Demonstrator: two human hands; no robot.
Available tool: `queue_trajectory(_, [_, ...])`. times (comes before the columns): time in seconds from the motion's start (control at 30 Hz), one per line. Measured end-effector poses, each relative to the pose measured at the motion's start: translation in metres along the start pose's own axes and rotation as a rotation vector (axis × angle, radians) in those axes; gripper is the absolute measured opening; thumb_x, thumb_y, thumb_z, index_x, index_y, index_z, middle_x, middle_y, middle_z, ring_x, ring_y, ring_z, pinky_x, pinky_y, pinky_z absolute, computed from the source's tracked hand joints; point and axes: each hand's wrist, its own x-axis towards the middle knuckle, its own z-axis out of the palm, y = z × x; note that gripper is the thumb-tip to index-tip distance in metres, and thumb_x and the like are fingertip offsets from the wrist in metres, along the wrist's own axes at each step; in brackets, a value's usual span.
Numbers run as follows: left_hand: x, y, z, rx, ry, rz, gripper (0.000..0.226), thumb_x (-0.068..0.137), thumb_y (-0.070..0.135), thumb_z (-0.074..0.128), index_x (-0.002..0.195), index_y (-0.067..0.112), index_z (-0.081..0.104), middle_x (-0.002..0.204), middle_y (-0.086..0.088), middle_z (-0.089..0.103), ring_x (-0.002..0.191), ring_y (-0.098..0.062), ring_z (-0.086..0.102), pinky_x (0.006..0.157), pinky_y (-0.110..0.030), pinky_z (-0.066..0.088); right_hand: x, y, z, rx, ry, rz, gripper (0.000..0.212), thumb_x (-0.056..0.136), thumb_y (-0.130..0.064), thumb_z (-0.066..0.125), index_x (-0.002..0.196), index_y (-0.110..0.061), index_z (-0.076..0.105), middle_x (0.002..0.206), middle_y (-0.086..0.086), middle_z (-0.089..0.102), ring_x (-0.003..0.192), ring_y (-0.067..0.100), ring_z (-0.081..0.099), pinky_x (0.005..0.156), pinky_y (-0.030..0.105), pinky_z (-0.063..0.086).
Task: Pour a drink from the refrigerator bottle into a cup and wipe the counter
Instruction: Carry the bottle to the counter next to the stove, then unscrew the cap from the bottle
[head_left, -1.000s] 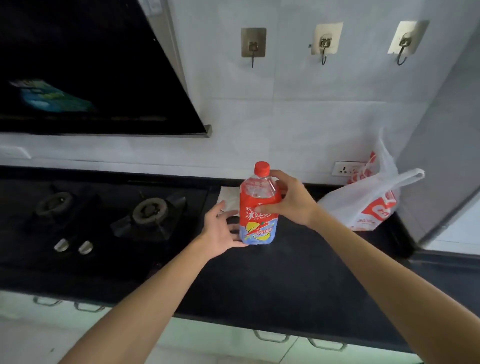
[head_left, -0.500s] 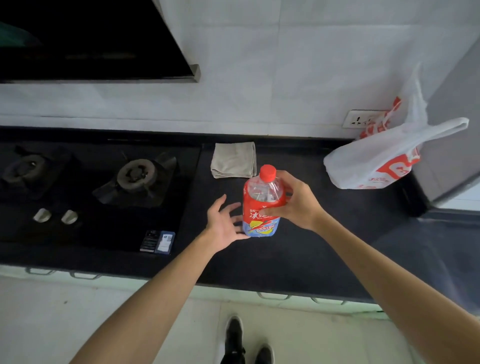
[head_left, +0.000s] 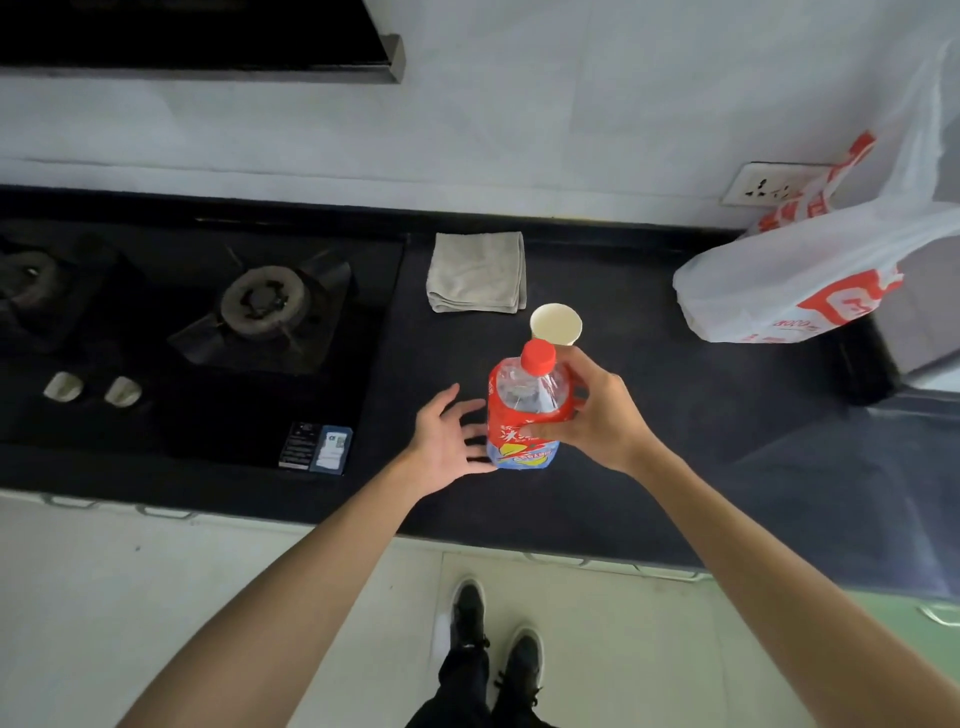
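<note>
A plastic drink bottle (head_left: 519, 415) with a red cap and a red, blue and yellow label stands upright on the black counter (head_left: 675, 441). My right hand (head_left: 597, 410) grips its upper body from the right. My left hand (head_left: 447, 436) is spread open just left of the bottle's base, fingertips close to it. A white paper cup (head_left: 555, 324) stands right behind the bottle, its inside looking empty. A folded grey cloth (head_left: 477, 272) lies behind the cup near the wall.
A gas hob (head_left: 208, 322) with two burners and two knobs fills the counter's left part. A white and red plastic bag (head_left: 810, 270) sits at the back right below a wall socket (head_left: 769, 184). My black shoes (head_left: 493, 639) stand on the pale floor.
The view has tilted further down, bringing the paper cup behind the bottle and my shoes into sight. My right hand keeps its grip on the bottle; my left hand stays open beside it.
</note>
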Motion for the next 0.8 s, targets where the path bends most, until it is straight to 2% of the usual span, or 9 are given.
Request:
queue_trajectory(0.07, [-0.002,0.003,-0.003,0.014,-0.01,0.002,0.052,0.095,0.056,0.043,0.121,0.014,0.059,0.134,-0.023,0.058,0.123,-0.047,0.055,0.11,-0.066,0.033,-0.002,-0.001,0.004,-0.006,0.013,-0.009,0.079,0.065,-0.024,0.091,0.126,-0.041,0.044,0.117,-0.018,0.061,0.107,0.002,0.063,0.084,0.015,0.053])
queue_trajectory(0.17, [-0.004,0.005,-0.006,0.041,-0.02,0.014,0.055,0.096,0.054,0.043,0.129,0.012,0.057,0.134,-0.024,0.058,0.123,-0.045,0.055,0.109,-0.066,0.034,-0.007,-0.002,0.009,0.007,0.043,-0.009,0.078,0.066,-0.023,0.091,0.123,-0.046,0.042,0.115,-0.027,0.057,0.105,-0.011,0.059,0.078,0.005,0.048])
queue_trajectory(0.33, [-0.008,0.001,-0.009,0.125,-0.024,0.086,0.042,0.101,0.043,0.039,0.122,0.012,0.059,0.134,-0.025,0.059,0.126,-0.041,0.055,0.11,-0.068,0.032,-0.011,0.001,0.017,0.009,0.067,-0.032,0.078,0.064,-0.026,0.092,0.124,-0.042,0.045,0.116,-0.024,0.057,0.107,-0.009,0.058,0.083,0.006,0.047])
queue_trajectory(0.47, [-0.012,0.0,-0.015,0.102,-0.032,0.118,0.039,0.102,0.039,0.039,0.121,0.013,0.061,0.133,-0.023,0.06,0.125,-0.04,0.056,0.111,-0.065,0.034,-0.012,0.004,0.022,-0.029,0.076,-0.052,0.075,0.063,-0.032,0.092,0.125,-0.038,0.05,0.12,-0.016,0.059,0.11,0.001,0.059,0.092,0.014,0.049])
queue_trajectory(0.63, [-0.013,0.0,-0.018,0.078,-0.03,0.117,0.042,0.101,0.041,0.04,0.123,0.011,0.061,0.13,-0.022,0.062,0.123,-0.039,0.057,0.11,-0.062,0.037,-0.013,0.009,0.026,-0.027,0.095,0.011,0.074,0.066,-0.029,0.09,0.123,-0.039,0.044,0.115,-0.027,0.052,0.105,-0.02,0.052,0.08,-0.002,0.041])
queue_trajectory(0.8, [-0.011,0.004,-0.017,0.065,-0.042,0.119,0.048,0.1,0.042,0.04,0.129,0.009,0.06,0.129,-0.023,0.063,0.123,-0.039,0.058,0.107,-0.061,0.041,-0.013,0.013,0.025,-0.013,0.106,0.022,0.076,0.064,-0.034,0.09,0.124,-0.039,0.044,0.121,-0.019,0.054,0.109,-0.01,0.054,0.085,0.002,0.043])
